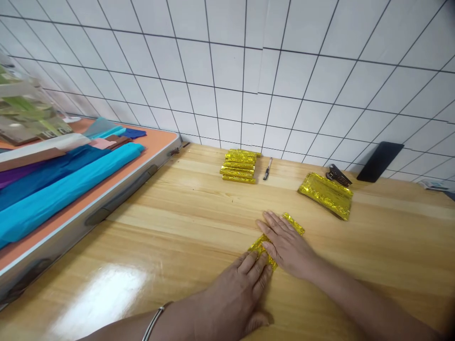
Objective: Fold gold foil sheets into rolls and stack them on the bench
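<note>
In the head view, a gold foil strip (295, 224) lies on the desk (177, 246), just right of and below centre, slanting from about 7 towards 2 o'clock. The right hand (284, 239) lies palm down across it, thumb apart from the fingers; the left hand (245, 282) presses its fingertips on the near end, thumb spread away. Neither clamps it.

From the strip, gold foil bundles (239, 166) sit at 11 o'clock, a pen (268, 169) at 12, and gold foil sheets (326, 195) at 2, with a black stapler (338, 175) just beyond.

The foil looks slick: uneven pressure could skid it over the glossy desk or set a crooked crease, and a hard drag could tear it.

A package (28, 111) at 10 o'clock carries blurred marks; no brand or writing is readable.
</note>
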Tool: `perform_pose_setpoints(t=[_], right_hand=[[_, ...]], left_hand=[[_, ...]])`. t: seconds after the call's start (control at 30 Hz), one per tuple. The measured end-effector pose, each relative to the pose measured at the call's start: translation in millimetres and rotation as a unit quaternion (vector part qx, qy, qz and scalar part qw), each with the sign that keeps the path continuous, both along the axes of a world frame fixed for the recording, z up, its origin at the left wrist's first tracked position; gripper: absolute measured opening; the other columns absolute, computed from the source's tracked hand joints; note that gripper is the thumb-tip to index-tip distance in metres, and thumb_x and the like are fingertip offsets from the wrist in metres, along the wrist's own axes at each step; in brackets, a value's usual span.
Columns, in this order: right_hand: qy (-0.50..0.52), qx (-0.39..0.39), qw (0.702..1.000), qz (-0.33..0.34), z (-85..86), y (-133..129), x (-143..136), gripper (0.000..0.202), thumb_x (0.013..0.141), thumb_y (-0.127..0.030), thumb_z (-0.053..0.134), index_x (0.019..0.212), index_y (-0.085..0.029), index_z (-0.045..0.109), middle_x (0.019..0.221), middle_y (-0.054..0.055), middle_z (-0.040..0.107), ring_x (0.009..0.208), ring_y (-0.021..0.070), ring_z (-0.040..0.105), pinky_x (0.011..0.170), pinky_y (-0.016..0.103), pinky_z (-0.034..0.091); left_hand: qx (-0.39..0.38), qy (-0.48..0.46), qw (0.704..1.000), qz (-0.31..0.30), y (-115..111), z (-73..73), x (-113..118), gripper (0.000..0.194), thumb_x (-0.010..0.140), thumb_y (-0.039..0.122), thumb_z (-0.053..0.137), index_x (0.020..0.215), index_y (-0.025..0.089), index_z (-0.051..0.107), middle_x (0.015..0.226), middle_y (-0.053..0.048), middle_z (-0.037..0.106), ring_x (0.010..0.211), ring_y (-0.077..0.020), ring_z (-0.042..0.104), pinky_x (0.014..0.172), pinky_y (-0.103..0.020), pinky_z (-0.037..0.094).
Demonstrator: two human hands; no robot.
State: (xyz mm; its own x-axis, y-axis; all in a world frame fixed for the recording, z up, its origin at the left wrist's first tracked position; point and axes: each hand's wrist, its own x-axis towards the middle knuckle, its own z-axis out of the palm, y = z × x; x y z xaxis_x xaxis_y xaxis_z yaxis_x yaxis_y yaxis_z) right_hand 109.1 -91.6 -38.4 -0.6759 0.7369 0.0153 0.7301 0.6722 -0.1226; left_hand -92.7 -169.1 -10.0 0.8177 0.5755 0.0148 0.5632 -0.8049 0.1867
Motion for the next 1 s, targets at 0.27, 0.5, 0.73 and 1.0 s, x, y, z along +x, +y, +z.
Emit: perform_pose_setpoints(t=[0.27, 0.5, 0.73, 1.0], right_hand=[[-0.026, 0.005, 1.0, 0.009, -1.1, 34.4, 34.3, 0.054, 0.095, -0.043, 0.023, 0.145, -0.026, 0.014, 0.152, 0.003, 0.008, 0.139, 0.0195, 0.007, 0.113, 0.044, 0.013], [-0.029, 0.004, 1.0, 0.012, -5.6, 54.1, 53.1, 0.055, 0.095, -0.045, 0.023, 0.145, -0.027, 0.012, 0.152, 0.002, 0.008, 0.139, 0.0195, 0.008, 0.112, 0.044, 0.013], [-0.027, 0.005, 1.0, 0.014, -6.4, 53.8, 52.3, 0.056, 0.094, -0.047, 0.023, 0.145, -0.028, 0.011, 0.152, 0.003, 0.009, 0.138, 0.0198, 0.01, 0.112, 0.044, 0.014], [-0.024, 0.001, 1.0, 0.013, -11.0, 55.5, 55.3, 0.057, 0.094, -0.05, 0.022, 0.145, -0.028, 0.012, 0.152, 0.003, 0.009, 0.139, 0.0197, 0.008, 0.112, 0.044, 0.013]], left_hand=[[0.002, 0.007, 1.0, 0.0, -0.5, 0.5, 0.3, 0.069, 0.091, 0.056, 0.021, 0.137, 0.006, 0.034, 0.139, -0.018, 0.038, 0.129, -0.0323, 0.032, 0.107, -0.04, 0.022], [0.014, 0.017, 1.0, -0.009, 3.7, 5.0, 0.6, 0.068, 0.091, 0.056, 0.022, 0.135, 0.006, 0.038, 0.136, -0.019, 0.042, 0.125, -0.0324, 0.037, 0.105, -0.04, 0.027], [0.074, -0.029, 0.997, -0.013, 0.6, 0.6, 3.7, 0.053, 0.091, 0.048, 0.035, 0.118, 0.009, 0.055, 0.119, -0.013, 0.058, 0.11, -0.0265, 0.05, 0.096, -0.036, 0.039], [0.109, -0.052, 0.991, -0.059, -0.4, -4.0, 3.0, 0.018, 0.089, 0.025, 0.047, 0.088, 0.014, 0.062, 0.093, -0.009, 0.063, 0.087, -0.0197, 0.056, 0.079, -0.033, 0.047]])
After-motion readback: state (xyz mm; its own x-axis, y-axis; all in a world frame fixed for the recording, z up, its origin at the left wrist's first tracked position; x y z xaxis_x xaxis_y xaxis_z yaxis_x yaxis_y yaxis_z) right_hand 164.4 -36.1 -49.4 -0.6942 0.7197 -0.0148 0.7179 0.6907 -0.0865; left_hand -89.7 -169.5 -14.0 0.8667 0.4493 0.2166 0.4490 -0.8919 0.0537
